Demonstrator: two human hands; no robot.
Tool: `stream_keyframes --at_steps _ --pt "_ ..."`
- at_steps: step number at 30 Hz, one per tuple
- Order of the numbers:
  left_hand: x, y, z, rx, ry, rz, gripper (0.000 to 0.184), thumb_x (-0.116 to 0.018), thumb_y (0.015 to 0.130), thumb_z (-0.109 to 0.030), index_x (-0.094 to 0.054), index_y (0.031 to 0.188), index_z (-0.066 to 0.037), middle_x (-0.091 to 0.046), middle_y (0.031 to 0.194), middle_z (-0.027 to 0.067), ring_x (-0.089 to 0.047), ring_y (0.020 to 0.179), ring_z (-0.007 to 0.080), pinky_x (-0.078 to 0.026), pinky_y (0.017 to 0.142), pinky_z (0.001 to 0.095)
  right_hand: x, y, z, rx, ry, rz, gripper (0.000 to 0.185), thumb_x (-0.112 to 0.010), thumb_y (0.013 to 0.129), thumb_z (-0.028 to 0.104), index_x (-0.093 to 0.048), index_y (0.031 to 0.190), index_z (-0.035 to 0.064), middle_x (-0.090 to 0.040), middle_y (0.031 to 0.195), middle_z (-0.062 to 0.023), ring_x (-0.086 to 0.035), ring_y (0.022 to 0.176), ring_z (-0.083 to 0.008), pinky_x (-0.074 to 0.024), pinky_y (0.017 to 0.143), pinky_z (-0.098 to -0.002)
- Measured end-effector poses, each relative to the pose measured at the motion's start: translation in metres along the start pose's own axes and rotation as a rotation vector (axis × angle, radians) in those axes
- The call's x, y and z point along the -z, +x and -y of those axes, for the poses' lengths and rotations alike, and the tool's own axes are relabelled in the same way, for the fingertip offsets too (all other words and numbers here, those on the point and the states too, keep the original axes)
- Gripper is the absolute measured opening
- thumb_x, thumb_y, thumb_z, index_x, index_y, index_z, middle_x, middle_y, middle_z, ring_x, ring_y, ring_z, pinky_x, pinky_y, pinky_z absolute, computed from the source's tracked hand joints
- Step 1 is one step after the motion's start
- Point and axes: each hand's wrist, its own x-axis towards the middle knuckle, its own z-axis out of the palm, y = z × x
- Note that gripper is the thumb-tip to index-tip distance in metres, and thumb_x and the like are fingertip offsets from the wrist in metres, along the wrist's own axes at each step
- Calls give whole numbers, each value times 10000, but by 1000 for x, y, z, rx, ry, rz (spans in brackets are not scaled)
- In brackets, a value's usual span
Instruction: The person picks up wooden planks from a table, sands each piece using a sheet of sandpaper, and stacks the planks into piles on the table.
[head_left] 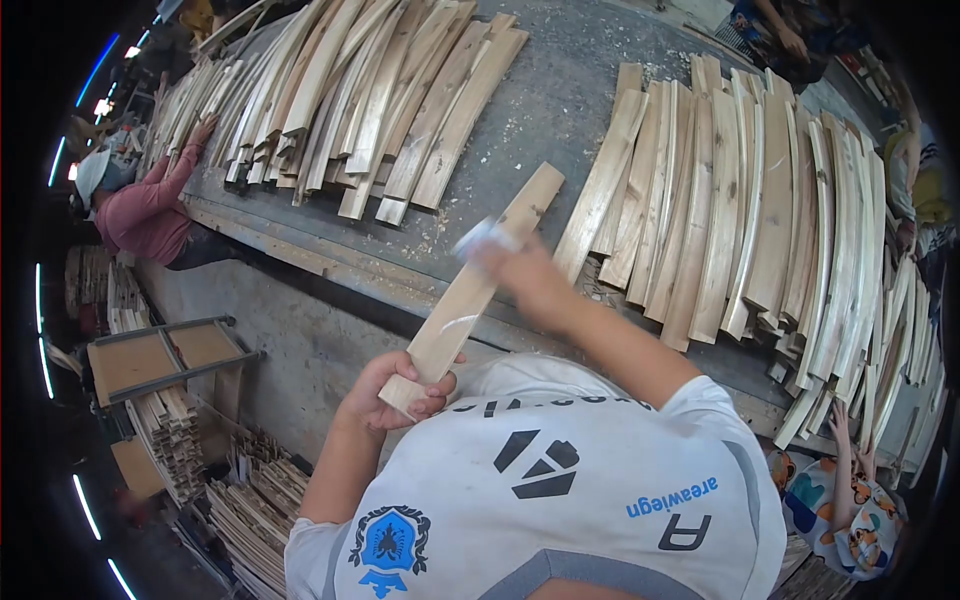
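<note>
My left hand (405, 388) is closed around the near end of a flat wooden strip (462, 305), which slants up and away over the table edge. A pale curved mark shows on the strip's upper face. Smeared by motion, my right hand (525, 275) is on the strip's far half. It grips a small white and bluish thing (487, 240) that lies against the wood; blur hides what kind of thing it is.
Piles of wooden strips lie on the grey table (500, 130), at left (350, 90) and at right (720, 200). Sawdust dots the surface between. A person in a pink top (150, 210) stands left, another in patterned clothing (845, 515) right. Stacked strips (260, 520) stand lower left.
</note>
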Motion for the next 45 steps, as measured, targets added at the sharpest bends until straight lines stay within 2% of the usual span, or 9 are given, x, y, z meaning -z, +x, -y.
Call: stream_keyframes --at_steps 6,10,16,22,24,28,34,37,45 --pt "7 1 5 -2 -40 44 608 -507 726 -162 -447 1279 84 -512 772 160 -489 555 189 -428 475 272 2 9 -65 -263 -74 -49 435 -354 975 77 -472 1390 132 -564 1342 -105 -475 1304 -227 -214 1152 -569" --pt "4 -1 5 -42 19 96 501 -496 874 -241 -473 1258 79 -573 822 190 -576 613 218 -497 537 281 2 -8 34 249 67 142 594 -345 876 -47 -422 1429 158 -584 1319 -78 -488 1302 -229 -135 1157 -607" --pt "18 -18 -7 -39 779 -507 492 -452 1009 -371 -521 1203 76 -644 963 189 -651 720 182 -527 650 290 30 -8 -22 -256 -381 188 591 -440 821 -68 -493 1374 136 -577 1336 -31 -483 1307 -228 -138 1161 -603" --pt "10 -27 -16 -195 1304 -606 700 -860 687 -354 -536 1169 36 -615 948 100 -597 815 138 -482 614 254 10 -5 53 334 192 241 510 -512 834 27 -546 1326 154 -567 1349 -64 -535 1259 -235 -258 1142 -540" --pt "12 -28 -14 -232 1428 -580 722 -867 668 -330 -529 1187 41 -612 997 101 -580 870 137 -477 620 260 8 11 14 -478 571 76 482 -518 844 65 -552 1317 150 -559 1361 -47 -541 1249 -246 -270 1141 -524" --pt "14 -30 -7 -222 1221 -527 663 -834 692 -243 -524 1215 21 -601 989 91 -576 854 119 -483 596 252 17 14 -65 -247 -259 -10 512 -420 877 22 -516 1361 162 -542 1378 -79 -505 1278 -274 -212 1149 -570" --pt "30 -47 -17 -94 538 -411 447 -698 798 -202 -515 1171 -38 -542 692 10 -498 488 65 -404 414 201 13 9 25 195 82 293 667 -383 819 -94 -459 1408 210 -465 1457 -45 -427 1354 -226 -169 1163 -580" --pt "41 -44 -9 -68 317 -313 333 -632 835 -278 -511 1062 -66 -436 514 -23 -377 379 47 -312 360 181 24 42 -55 -635 400 -60 617 -395 848 -66 -454 1412 180 -471 1447 -86 -416 1356 -254 -153 1165 -560" --pt "47 -36 3 -98 121 -67 347 -560 878 -337 -507 1097 -73 -416 495 -23 -311 343 44 -265 365 178 -1 32 22 220 149 235 401 -380 1003 268 -535 1357 159 -516 1402 -87 -508 1252 -315 -213 1163 -487"
